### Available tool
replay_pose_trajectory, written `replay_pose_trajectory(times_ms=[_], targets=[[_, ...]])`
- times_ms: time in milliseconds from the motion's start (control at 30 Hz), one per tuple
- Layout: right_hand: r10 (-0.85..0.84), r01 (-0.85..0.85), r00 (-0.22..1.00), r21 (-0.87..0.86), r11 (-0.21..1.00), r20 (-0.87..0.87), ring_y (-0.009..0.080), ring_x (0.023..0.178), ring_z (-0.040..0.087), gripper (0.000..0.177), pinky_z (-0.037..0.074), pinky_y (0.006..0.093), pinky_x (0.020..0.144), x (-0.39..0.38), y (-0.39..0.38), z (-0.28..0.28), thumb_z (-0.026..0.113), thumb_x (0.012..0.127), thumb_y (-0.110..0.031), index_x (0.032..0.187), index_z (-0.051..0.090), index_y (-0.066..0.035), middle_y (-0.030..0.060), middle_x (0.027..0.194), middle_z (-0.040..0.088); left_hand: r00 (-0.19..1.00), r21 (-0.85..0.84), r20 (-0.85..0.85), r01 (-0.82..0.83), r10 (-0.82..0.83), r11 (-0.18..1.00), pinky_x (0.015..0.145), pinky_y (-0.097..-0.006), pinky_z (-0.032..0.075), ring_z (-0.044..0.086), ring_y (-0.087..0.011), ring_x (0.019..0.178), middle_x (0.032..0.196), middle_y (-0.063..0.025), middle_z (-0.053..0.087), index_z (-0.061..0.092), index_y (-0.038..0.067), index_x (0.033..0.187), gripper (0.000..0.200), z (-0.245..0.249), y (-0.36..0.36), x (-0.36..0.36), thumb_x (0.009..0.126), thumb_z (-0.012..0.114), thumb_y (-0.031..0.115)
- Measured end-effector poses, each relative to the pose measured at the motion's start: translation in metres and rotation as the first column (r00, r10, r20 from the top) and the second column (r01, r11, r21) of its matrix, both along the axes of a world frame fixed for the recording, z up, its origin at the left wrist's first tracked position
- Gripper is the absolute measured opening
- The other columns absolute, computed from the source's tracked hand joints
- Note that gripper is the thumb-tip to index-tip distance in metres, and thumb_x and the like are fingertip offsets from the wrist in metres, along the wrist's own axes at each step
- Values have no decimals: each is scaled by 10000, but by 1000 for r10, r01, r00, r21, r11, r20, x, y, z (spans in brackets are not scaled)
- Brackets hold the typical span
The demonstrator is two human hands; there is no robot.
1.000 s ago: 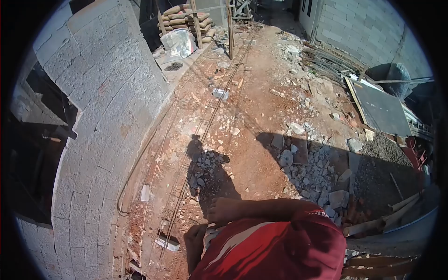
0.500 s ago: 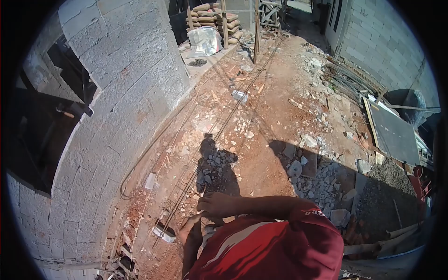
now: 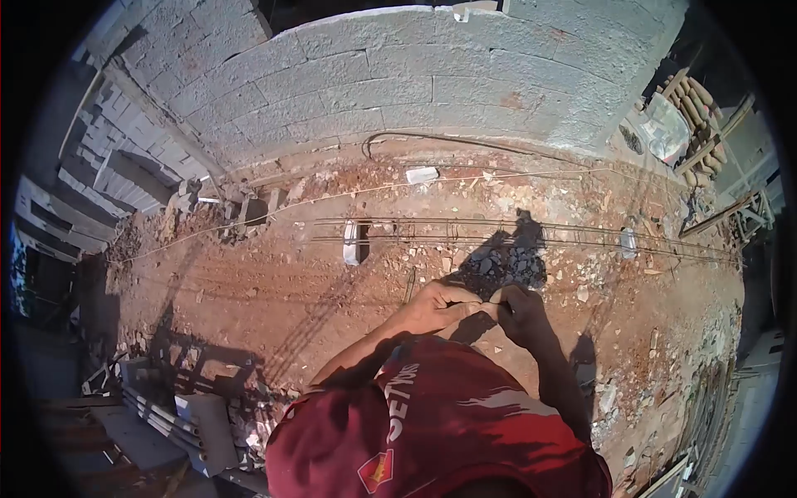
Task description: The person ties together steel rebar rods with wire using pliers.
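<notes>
In front of the red shirt (image 3: 465,415), my two hands meet above the ground with fingertips nearly touching. My left hand (image 3: 438,305) is closed in a pinch, thumb against the fingers. Folded in the same way, my right hand (image 3: 520,315) faces it from the right. A thin dark wire-like strand (image 3: 486,301) shows between the fingertips; most of it is hidden. Beyond the hands, a long reinforcing-bar cage (image 3: 432,240) runs across the ground, apart from both. A pale block (image 3: 354,241) sits at its left part, and another small block (image 3: 628,242) at its right.
A grey block wall (image 3: 357,75) curves across the far side. A taut string (image 3: 332,197) and a bent dark hose or bar (image 3: 465,139) lie before it. Stacked bags (image 3: 701,108) stand far right. Rubble and shadows cover the reddish soil; a grey slab (image 3: 207,432) is lower left.
My view has swung left, so the wall now lies straight ahead and the bar cage runs crosswise. Both hands remain together near my body, with the thin strand now visible between them.
</notes>
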State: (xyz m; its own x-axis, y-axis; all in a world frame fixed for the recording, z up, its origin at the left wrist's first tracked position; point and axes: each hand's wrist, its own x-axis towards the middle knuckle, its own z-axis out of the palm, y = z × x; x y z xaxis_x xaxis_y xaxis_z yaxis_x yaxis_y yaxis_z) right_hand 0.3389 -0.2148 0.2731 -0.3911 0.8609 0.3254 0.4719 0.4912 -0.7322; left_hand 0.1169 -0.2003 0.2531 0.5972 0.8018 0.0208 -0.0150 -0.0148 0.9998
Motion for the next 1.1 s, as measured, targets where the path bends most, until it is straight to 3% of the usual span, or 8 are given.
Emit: replay_pose_trajectory(times_ms=[200,333,400,467,600,767,900,1100], targets=[[-34,33,894,-10,999,-446,213,1014,549,578,439,346,907,-45,16,-11,672,867,-216,1309,358,-14,134,1142,531,917,393,88,-390,388,833,737,-284,481,600,-146,817,881,-109,664,683,-12,1024,182,36,28,-8,895,647,111],[225,-325,915,-279,904,-336,296,997,561,773,452,406,883,-105,-5,-27,764,801,-306,1383,324,-48,186,1198,512,346,-105,490,-888,800,448,413,-215,195,286,-21,449,554,77,417,674,-34,1057,281,78,82,-50,905,674,203],[534,-507,844,-251,825,51,357,1014,552,711,453,439,897,-112,-5,-51,767,788,-268,1354,385,-71,217,1238,476,200,-106,536,-948,820,300,431,-209,218,280,-39,480,575,81,355,657,-27,1087,326,93,85,-75,919,652,252],[400,-393,915,-121,912,44,362,1032,544,657,446,451,917,-111,-11,-65,753,797,-314,1319,433,-76,208,1185,507,105,-151,547,-963,830,221,432,-210,243,302,-36,484,580,71,370,643,-14,1116,328,84,85,-100,927,636,254],[18,10,996,333,943,-82,347,1063,535,561,439,477,933,-90,4,-48,717,817,-331,1270,499,-82,163,1110,538,117,-278,442,-925,890,260,415,-210,240,305,-36,461,575,79,358,618,50,932,170,63,56,-117,925,631,220],[136,-237,923,252,938,361,253,1023,521,276,407,395,863,-71,12,-52,646,772,-180,1031,609,-95,64,1073,551,11,-546,321,-815,947,194,395,-222,189,244,-46,441,562,86,299,516,135,730,224,34,32,-124,891,670,147],[125,-241,905,248,938,407,300,1243,449,203,352,447,982,-68,-7,-64,586,778,-157,971,622,-109,95,1219,520,21,-638,244,-749,970,177,394,-241,164,209,-56,444,561,78,281,507,154,700,256,18,23,-127,876,691,123],[48,-126,985,497,859,167,256,1066,511,144,346,428,904,-54,20,-32,713,729,-210,802,617,-133,49,1081,544,114,-628,103,-763,988,154,385,-250,158,211,-59,452,568,77,294,571,128,753,170,11,24,-124,896,662,116]])
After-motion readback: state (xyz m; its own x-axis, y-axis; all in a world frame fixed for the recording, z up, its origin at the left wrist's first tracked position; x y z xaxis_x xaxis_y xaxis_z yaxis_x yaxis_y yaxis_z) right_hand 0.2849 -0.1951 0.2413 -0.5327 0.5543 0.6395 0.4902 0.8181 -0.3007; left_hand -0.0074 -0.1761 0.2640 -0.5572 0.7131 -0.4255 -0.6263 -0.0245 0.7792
